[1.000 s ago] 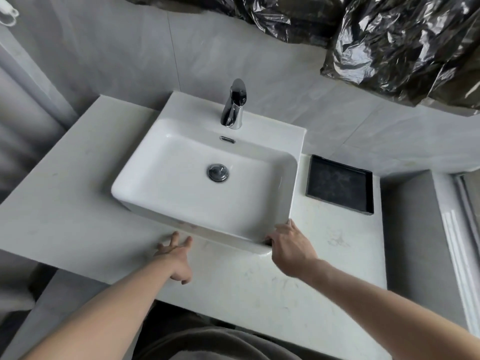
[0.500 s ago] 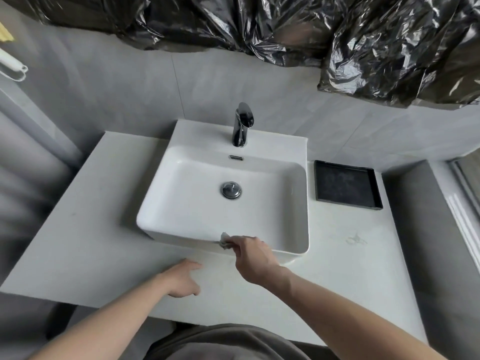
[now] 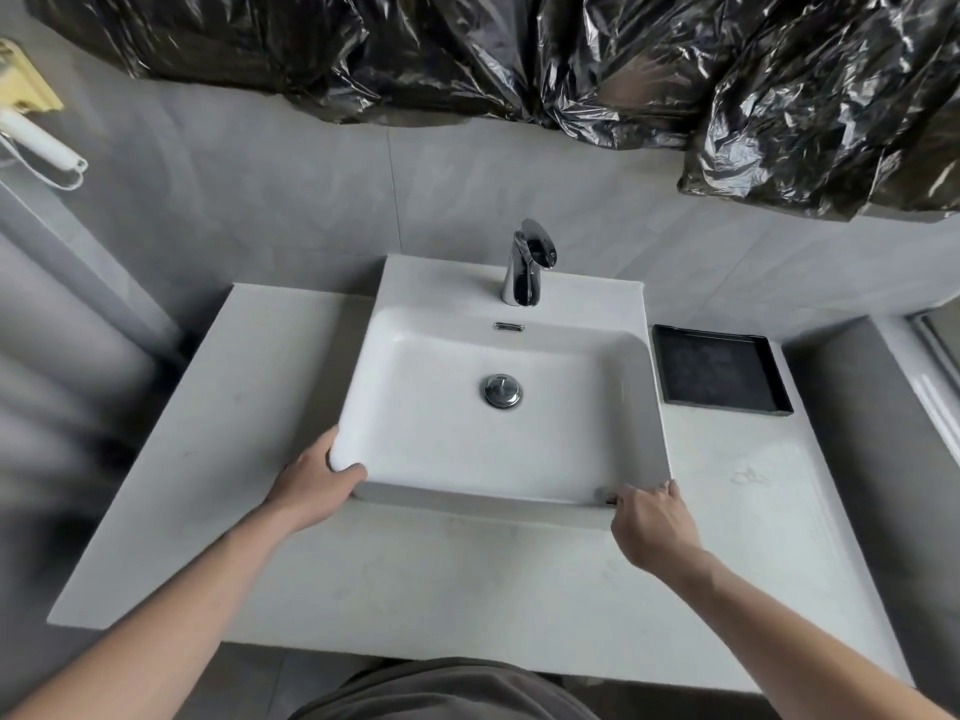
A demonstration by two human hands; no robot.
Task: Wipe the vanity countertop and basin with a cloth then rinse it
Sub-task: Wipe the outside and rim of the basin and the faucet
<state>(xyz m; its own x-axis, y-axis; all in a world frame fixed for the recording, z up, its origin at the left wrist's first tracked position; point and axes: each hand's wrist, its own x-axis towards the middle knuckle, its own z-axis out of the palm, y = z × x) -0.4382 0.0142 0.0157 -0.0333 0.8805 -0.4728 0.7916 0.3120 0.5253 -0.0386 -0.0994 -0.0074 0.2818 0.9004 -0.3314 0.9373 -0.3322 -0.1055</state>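
A white rectangular basin stands on the pale vanity countertop, with a chrome faucet at its back and a chrome drain plug in the middle. My left hand grips the basin's front-left corner, thumb lying over the rim. My right hand is at the front-right corner, fingers curled against the outer wall. It holds a small cloth, of which only a grey scrap shows past the fingertips. No water runs from the faucet.
A black square tray sits on the countertop right of the basin, and a faint mark lies in front of it. Crumpled black plastic sheeting hangs on the wall above. A white handled tool hangs at the far left.
My left hand rose from the countertop to grip the basin's front-left corner. My right hand slid with the cloth from the middle of the front wall to the front-right corner.
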